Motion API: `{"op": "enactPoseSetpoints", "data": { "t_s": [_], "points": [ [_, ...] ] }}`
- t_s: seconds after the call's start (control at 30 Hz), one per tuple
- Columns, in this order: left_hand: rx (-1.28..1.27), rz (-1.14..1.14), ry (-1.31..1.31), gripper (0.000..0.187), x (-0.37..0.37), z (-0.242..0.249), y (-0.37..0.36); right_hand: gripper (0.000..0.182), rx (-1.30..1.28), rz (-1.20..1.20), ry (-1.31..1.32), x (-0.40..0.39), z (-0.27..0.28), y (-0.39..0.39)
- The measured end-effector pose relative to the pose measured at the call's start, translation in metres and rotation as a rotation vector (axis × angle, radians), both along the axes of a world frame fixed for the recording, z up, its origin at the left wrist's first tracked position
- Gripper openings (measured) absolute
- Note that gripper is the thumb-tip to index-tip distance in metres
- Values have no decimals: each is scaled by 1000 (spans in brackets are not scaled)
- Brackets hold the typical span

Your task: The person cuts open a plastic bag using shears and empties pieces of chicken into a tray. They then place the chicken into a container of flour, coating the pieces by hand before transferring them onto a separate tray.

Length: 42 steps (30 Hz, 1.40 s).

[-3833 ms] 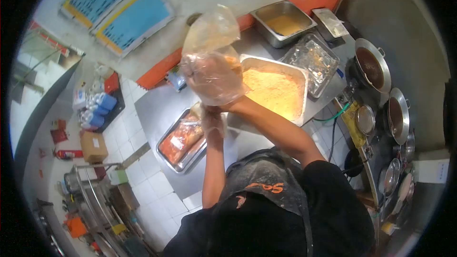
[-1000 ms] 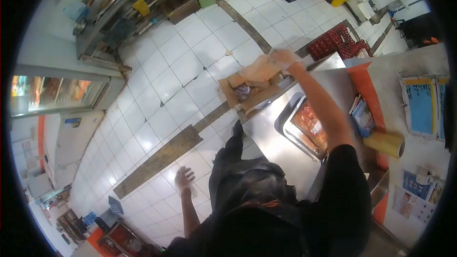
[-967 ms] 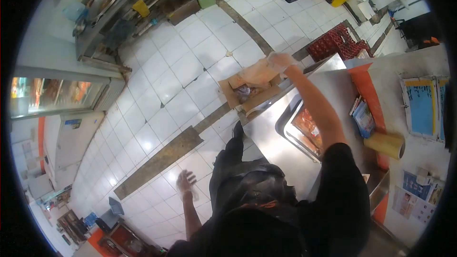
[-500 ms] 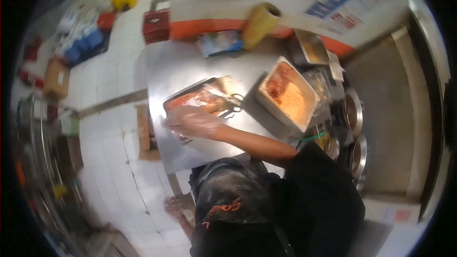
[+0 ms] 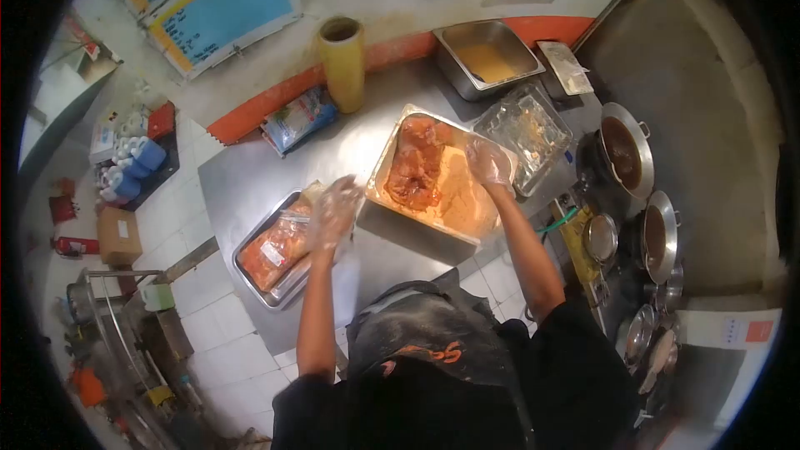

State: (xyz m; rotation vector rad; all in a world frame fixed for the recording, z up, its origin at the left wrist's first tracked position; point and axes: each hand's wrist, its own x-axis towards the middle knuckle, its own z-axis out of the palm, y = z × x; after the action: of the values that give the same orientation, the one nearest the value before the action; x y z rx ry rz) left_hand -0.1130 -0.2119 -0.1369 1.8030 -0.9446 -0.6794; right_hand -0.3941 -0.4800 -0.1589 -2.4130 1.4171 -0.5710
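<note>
My left hand, in a clear plastic glove, is raised between two metal trays, its fingers apart and nothing visible in it. Beside it, a shallow tray holds a clear bag of reddish meat with a white label. My right hand, also gloved, is over the right side of a deep metal pan, fingers extended and partly blurred by the glove. Inside that pan, wet red marinated pieces lie at the left and orange powder at the right.
A yellow roll stands by the wall beside a blue-and-white packet. Behind are a metal pan with yellow liquid and a clear plastic tray. Two woks of dark liquid sit at the right.
My right hand has moved from the bagged meat to the deep pan. My left hand has risen from low beside the table to between the trays. The view has turned and shifted.
</note>
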Motion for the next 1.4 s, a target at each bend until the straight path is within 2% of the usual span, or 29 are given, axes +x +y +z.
{"op": "enactPoseSetpoints", "data": {
  "t_s": [0.07,0.13,0.2,0.27,0.3,0.37,0.4,0.47,0.53,0.57,0.63,0.67,0.7,0.73,0.8,0.87,0.97,1.03,1.07,1.13,1.23,1.27,1.33,1.37,1.4],
  "points": [
    [94,-29,-108,45,0,-23,-53,27,-179,240,-99,22,47,-5],
    [22,-41,-338,38,0,-44,-84,30,-155,342,-66,46,54,-20],
    [25,-28,-299,33,0,-62,-107,34,-139,445,-30,72,57,-34],
    [24,-10,-261,29,-1,-74,-118,36,33,507,235,101,60,-43],
    [45,-55,-337,26,-1,-80,-121,36,38,521,228,114,64,-45],
    [83,-90,-409,24,-2,-80,-125,40,156,481,467,134,71,-47],
    [41,-57,-419,22,-6,-75,-126,40,168,495,470,137,75,-48],
    [22,-27,-414,21,-13,-66,-123,28,132,626,484,137,79,-44],
    [61,43,-247,20,-14,-62,-127,27,162,637,561,142,75,-48],
    [67,45,-243,20,-14,-66,-125,27,163,641,629,146,75,-50],
    [-42,-2,-503,21,-11,-69,-124,26,120,626,534,138,82,-49],
    [-39,-1,-498,21,-14,-72,-121,29,231,668,470,126,86,-47],
    [7,34,-293,21,-19,-51,-121,31,340,706,403,115,96,-37],
    [51,67,-90,21,-21,-36,-124,31,339,705,403,101,93,-22],
    [71,75,-129,21,-21,-34,-125,34,260,674,527,64,77,27],
    [93,80,-168,21,-20,-33,-124,36,224,657,588,50,75,33],
    [1,28,-195,20,-21,-47,-121,30,227,683,485,42,76,20],
    [-2,66,-67,20,-13,-80,-125,32,108,544,170,62,58,-11],
    [-4,56,-79,20,-12,-72,-125,32,104,535,158,78,60,-23],
    [50,17,-281,22,-17,-56,-123,32,188,594,402,112,66,-39],
    [-74,-21,-437,23,-16,-52,-122,32,215,510,289,140,53,-34],
    [52,70,-188,21,-20,-42,-121,32,221,526,294,146,53,-30],
    [53,85,-136,21,-17,-50,-123,31,366,435,520,153,75,-19],
    [43,80,-92,21,-16,-54,-122,31,371,441,532,154,70,-14],
    [-108,-33,-506,22,-16,-49,-115,32,312,415,534,157,63,-15]
  ]
}}
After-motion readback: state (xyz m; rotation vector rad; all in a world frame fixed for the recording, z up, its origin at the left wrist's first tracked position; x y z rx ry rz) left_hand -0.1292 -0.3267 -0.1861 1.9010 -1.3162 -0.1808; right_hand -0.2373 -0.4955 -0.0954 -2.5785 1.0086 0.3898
